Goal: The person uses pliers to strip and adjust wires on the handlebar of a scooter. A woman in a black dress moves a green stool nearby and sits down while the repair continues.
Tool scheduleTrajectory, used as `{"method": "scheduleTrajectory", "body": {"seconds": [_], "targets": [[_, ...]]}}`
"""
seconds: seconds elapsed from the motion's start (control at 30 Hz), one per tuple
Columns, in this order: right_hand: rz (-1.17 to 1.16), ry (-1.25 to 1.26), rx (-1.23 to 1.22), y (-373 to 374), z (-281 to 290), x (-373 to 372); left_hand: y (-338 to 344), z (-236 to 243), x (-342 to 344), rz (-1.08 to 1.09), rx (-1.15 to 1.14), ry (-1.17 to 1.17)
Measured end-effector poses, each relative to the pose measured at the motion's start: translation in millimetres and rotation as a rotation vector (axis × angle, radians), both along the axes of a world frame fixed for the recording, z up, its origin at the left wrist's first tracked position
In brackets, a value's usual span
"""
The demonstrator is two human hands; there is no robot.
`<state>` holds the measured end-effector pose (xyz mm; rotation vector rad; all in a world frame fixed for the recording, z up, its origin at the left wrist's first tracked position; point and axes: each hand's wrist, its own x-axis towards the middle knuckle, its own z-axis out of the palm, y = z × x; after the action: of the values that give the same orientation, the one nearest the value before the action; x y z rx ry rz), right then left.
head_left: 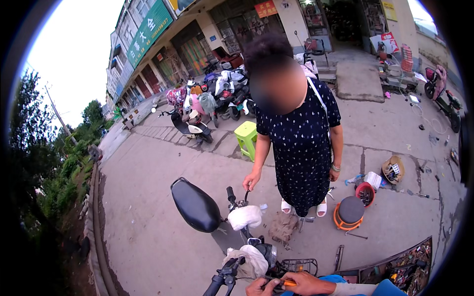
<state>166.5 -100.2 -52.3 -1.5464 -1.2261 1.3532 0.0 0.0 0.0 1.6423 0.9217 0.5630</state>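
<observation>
At the bottom edge, my left hand (258,287) is closed, its fingers pinching a small dark piece whose kind I cannot make out. Against it, my right hand (307,284) is closed around an orange-handled tool (289,283); its working end is hidden by the fingers. Both are just right of a black handlebar grip (216,286) on a two-wheeler. White cloth (253,261) covers part of its front. Farther up are a second white-wrapped part (245,217) and a long black seat (196,207).
A person in a dark dotted dress (303,143) stands opposite, one hand (253,179) at the far handlebar. At right are a round stool (351,210), a red bowl (365,194) and a tray of tools (390,271). A green stool (246,132) and parked scooters (232,91) stand behind.
</observation>
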Motion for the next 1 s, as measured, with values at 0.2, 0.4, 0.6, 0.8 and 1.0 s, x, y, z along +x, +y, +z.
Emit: {"method": "scheduleTrajectory", "body": {"seconds": [0.2, 0.4, 0.6, 0.8, 1.0], "targets": [[-0.289, -0.183, 0.293, -8, 40, -13, 1, 4, -4, -0.023, 0.038, -0.043], [-0.432, -0.280, 0.243, -7, 37, -11, 1, 7, -5, -0.013, 0.200, 0.027], [-0.521, -0.239, 0.047, -4, 49, 48, 18, -45, -19, 0.059, -0.100, -0.097], [-0.257, -0.350, 0.059, -5, 23, 24, 16, -34, 3, 0.052, -0.014, -0.107], [-0.246, -0.526, 0.214, -1, 29, 13, 12, -38, 2, 0.106, 0.005, -0.082]]}}
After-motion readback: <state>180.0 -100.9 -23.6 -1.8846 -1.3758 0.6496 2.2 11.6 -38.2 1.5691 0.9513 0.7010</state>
